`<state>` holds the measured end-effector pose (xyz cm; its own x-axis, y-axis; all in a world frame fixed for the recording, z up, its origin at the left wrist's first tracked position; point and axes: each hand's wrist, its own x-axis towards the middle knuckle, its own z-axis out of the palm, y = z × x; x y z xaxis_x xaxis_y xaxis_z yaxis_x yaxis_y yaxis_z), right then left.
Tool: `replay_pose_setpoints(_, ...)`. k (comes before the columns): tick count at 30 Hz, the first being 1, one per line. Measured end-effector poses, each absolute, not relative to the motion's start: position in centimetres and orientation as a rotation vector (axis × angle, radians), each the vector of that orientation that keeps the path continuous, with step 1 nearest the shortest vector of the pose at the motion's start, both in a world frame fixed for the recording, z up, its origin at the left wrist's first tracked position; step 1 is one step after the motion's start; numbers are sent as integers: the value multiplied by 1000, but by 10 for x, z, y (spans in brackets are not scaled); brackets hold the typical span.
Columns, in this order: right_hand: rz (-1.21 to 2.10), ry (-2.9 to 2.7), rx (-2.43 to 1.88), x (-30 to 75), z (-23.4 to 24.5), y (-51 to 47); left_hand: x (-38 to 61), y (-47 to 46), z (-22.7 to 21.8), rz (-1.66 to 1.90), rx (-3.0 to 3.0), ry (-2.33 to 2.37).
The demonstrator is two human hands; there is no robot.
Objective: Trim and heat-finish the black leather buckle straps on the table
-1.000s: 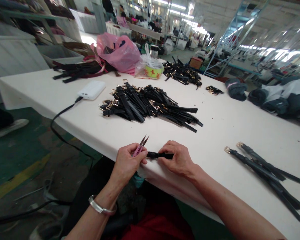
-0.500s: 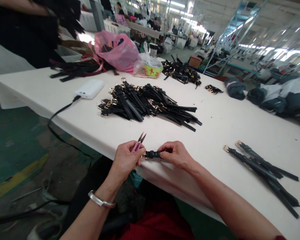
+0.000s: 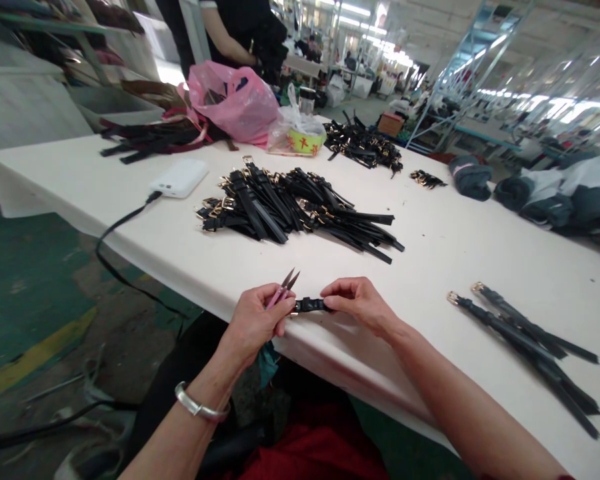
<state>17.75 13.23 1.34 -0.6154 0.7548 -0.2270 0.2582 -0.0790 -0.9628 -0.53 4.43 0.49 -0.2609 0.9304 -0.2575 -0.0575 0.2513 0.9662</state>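
A short black buckle strap (image 3: 310,305) is stretched between my two hands at the table's near edge. My left hand (image 3: 257,319) pinches its gold buckle end and also grips pink thread snips (image 3: 283,291), whose blades point up and away. The fingers of my right hand (image 3: 363,305) are closed on the strap's other end. Beyond them lies a heap of black straps with gold buckles (image 3: 265,203). A few more straps (image 3: 525,340) lie at the right, their buckles toward the far left.
A white power bank (image 3: 179,179) with a black cable lies at the left. Farther back are a pink bag (image 3: 233,100), a yellow-green container in clear plastic (image 3: 304,141), another strap pile (image 3: 365,145) and dark rolled fabric (image 3: 470,177). A co-worker (image 3: 240,33) stands behind the table.
Both my hands, with the strap and snips, have shifted slightly right. The co-worker behind the table has moved from the far left toward the middle.
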Motion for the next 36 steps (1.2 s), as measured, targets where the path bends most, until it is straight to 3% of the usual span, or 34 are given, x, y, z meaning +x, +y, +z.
replay_pose_setpoints(19, 747, -2475, -873, 176, 9, 115, -5, 50, 2, 1225, 874, 1618)
replay_pose_setpoints(24, 689, -2539, -787, 173, 6, 115, -7, 49, 0, 1175, 992, 1753)
replay_pose_setpoints(28, 726, -2544, -759, 170, 5, 117, -8, 40, 7, 1066, 1424, 2021)
replay_pose_setpoints(36, 703, -2573, -815, 167, 6, 117, -9, 13, 23, 465, 2028, 2098)
